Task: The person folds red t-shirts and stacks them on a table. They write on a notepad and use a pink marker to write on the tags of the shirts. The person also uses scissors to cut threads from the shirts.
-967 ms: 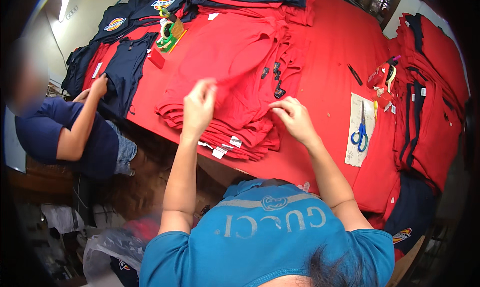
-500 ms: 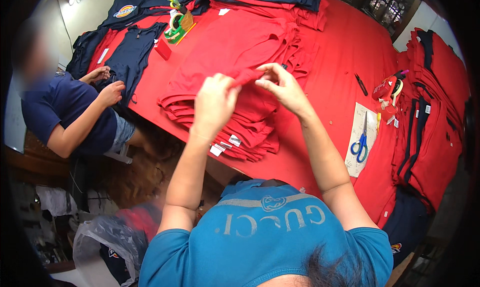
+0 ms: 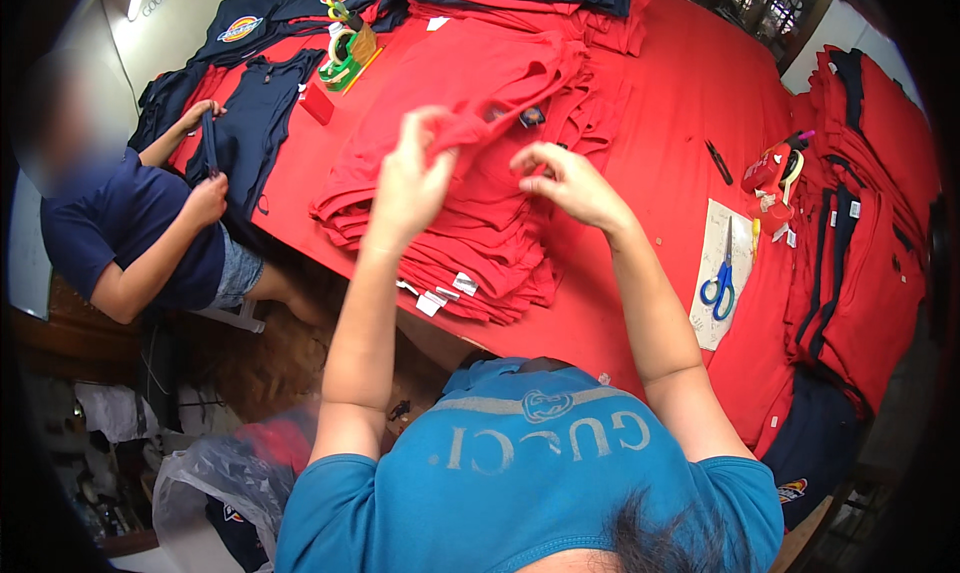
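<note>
A thick stack of red shirts (image 3: pixel 440 83) lies on the red-covered table in front of me. My left hand (image 3: pixel 412 178) is closed on the edge of the top red shirt (image 3: pixel 468 131) and holds that edge raised off the pile. A small dark patch (image 3: pixel 531 117) shows by the shirt's lifted part. My right hand (image 3: pixel 575 185) hovers at the stack's right side, its fingers bent and apart, with nothing visible in them. White labels (image 3: pixel 440 295) stick out from the lower front of the stack.
Blue-handled scissors (image 3: pixel 720 285) lie on a paper sheet (image 3: pixel 705 323) at right, near piled red garments (image 3: pixel 850 263). A green tape dispenser (image 3: pixel 342 71) and red box (image 3: pixel 316 103) stand at back left. A co-worker (image 3: pixel 150 223) handles a navy garment (image 3: pixel 250 123).
My left hand has moved slightly up and left, raising the shirt's edge. My right hand has let go of the cloth and drawn back a little. The co-worker's hands have shifted apart.
</note>
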Action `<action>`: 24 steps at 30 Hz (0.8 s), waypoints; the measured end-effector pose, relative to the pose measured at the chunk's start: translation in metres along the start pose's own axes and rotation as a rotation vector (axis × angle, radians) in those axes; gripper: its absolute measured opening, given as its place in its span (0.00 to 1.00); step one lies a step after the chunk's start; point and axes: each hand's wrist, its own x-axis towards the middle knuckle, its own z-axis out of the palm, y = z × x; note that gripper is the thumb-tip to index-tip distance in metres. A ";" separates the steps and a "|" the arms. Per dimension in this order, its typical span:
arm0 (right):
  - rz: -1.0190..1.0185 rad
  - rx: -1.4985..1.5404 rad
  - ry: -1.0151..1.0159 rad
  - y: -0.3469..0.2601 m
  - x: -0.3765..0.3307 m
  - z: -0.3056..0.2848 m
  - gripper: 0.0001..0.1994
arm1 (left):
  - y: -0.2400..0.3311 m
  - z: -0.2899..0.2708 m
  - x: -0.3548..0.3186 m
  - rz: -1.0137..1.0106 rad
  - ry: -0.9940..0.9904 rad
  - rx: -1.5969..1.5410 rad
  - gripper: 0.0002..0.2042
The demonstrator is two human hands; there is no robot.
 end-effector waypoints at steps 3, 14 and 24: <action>0.096 -0.452 0.040 0.038 -0.011 0.017 0.15 | 0.021 -0.026 0.010 0.142 -0.097 -0.191 0.14; 0.038 -0.207 0.137 0.016 0.006 0.015 0.16 | -0.007 0.012 0.003 0.218 0.084 0.382 0.10; 0.077 -0.335 0.095 -0.008 0.011 -0.001 0.13 | -0.024 0.041 -0.034 0.138 -0.259 0.526 0.10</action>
